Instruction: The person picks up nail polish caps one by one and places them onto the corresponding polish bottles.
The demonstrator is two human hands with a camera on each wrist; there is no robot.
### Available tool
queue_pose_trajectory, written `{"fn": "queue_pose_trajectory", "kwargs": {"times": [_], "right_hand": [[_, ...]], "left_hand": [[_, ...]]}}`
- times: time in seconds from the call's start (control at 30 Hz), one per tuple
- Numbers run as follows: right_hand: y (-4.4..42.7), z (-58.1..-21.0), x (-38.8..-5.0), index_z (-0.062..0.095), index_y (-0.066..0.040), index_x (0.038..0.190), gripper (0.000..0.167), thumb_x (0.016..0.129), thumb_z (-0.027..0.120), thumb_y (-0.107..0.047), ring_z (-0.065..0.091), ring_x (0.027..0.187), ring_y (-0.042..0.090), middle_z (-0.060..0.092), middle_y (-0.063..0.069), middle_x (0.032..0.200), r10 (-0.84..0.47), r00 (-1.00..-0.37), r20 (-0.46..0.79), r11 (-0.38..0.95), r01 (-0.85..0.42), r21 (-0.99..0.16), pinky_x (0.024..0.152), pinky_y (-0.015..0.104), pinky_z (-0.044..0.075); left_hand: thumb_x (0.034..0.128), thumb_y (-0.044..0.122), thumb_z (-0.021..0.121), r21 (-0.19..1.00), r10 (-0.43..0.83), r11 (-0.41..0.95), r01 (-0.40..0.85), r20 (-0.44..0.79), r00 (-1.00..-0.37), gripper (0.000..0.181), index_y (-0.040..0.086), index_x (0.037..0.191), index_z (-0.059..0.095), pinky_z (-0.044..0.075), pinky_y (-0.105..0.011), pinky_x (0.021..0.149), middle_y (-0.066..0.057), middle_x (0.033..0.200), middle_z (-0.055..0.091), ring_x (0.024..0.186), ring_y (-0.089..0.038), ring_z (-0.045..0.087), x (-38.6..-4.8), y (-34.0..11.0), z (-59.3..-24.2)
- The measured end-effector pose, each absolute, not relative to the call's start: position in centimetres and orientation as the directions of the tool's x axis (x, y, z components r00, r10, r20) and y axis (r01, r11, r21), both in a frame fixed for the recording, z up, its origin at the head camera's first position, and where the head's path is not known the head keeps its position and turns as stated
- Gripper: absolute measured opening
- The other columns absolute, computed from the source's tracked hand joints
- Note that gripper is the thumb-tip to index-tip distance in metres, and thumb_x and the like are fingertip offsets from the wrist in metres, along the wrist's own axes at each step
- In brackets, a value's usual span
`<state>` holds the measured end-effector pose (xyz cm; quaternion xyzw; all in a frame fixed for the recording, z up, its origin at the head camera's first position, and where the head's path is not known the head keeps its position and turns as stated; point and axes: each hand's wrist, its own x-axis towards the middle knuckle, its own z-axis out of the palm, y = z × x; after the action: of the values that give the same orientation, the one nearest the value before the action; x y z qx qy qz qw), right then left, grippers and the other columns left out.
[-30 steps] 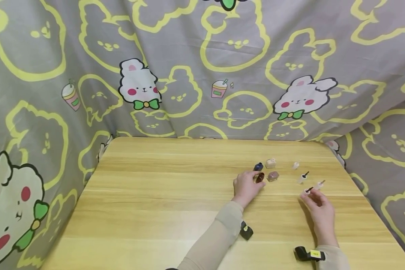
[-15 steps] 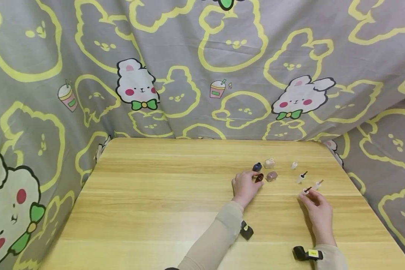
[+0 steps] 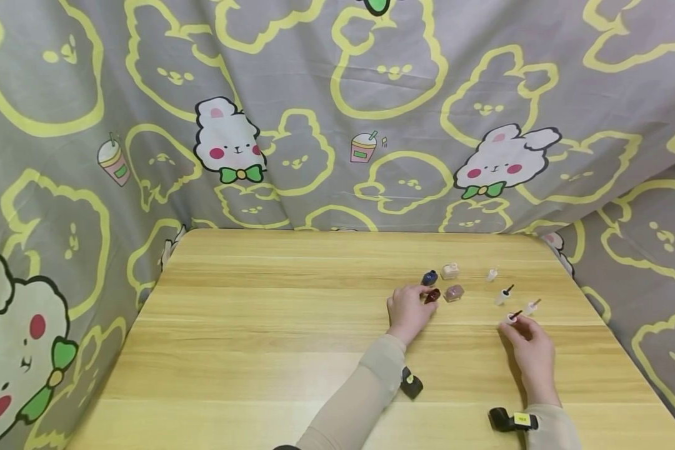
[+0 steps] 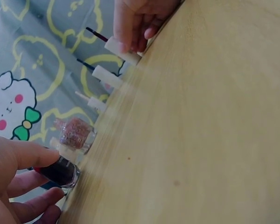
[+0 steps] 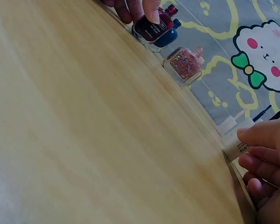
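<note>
Dark red glass nail-polish bottle (image 3: 432, 296), uncapped in the left hand (image 3: 409, 312)

Pale wood-grain tabletop (image 3: 247, 350) bearing, toward its far right, the work's bottles and caps. Left hand: narrow grip around the dark red bottle; whether the base touches the wood cannot be told. Right hand (image 3: 536, 355): narrow pinch on a white cylindrical cap (image 5: 238, 142), its dark brush (image 3: 515, 314) pointing up. Grouped near the gripped bottle: a dark blue glass bottle (image 3: 429, 279), a pink glitter-filled glass bottle (image 5: 184, 63) and a cream-coloured glass bottle (image 3: 450, 271); fill levels cannot be judged. Smallest, three further white cylindrical caps (image 3: 503, 299) stand near the right hand, brushes upward. Progress, as judged: uncapping complete on all four, nothing left to uncap, no cap seated on a bottle
</note>
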<state>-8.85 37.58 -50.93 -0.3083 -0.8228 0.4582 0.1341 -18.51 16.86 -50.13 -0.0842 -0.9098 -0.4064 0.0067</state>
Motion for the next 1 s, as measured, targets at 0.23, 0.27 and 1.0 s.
{"fn": "queue_pose_trajectory", "kwargs": {"times": [0.23,0.27,1.0], "right_hand": [[37.44,-50.90,-8.84,0.057,0.000,0.128,0.046,0.091,0.069,-0.025,0.044,0.079,-0.018,0.045,-0.040,0.076,0.642,-0.765,-0.043,0.389,0.374,-0.842,0.074,0.003,0.036],[37.44,-50.93,-8.83,0.058,-0.001,0.128,0.046,0.091,0.069,-0.025,0.043,0.079,-0.018,0.045,-0.040,0.075,0.643,-0.764,-0.044,0.390,0.377,-0.840,0.074,0.003,0.035],[37.19,-50.83,-8.66,0.060,0.000,0.122,0.040,0.090,0.070,-0.024,0.045,0.079,-0.016,0.047,-0.039,0.075,0.651,-0.758,-0.031,0.380,0.361,-0.852,0.073,0.005,0.036]], "left_hand": [[0.0801,0.032,0.079,0.742,0.141,0.651,0.160,0.089,-0.986,0.026,0.027,0.105,0.074,0.037,-0.030,0.085,0.010,0.109,0.073,0.102,-0.015,0.061,-18.67,16.74,-50.13],[0.0804,0.032,0.079,0.744,0.143,0.650,0.157,0.083,-0.986,0.026,0.027,0.105,0.074,0.037,-0.031,0.085,0.009,0.109,0.073,0.102,-0.015,0.061,-18.67,16.71,-50.10],[0.0801,0.033,0.079,0.774,0.188,0.604,0.190,0.093,-0.978,0.027,0.030,0.106,0.074,0.037,-0.030,0.085,0.010,0.110,0.074,0.104,-0.013,0.064,-18.68,15.94,-49.84]]}}
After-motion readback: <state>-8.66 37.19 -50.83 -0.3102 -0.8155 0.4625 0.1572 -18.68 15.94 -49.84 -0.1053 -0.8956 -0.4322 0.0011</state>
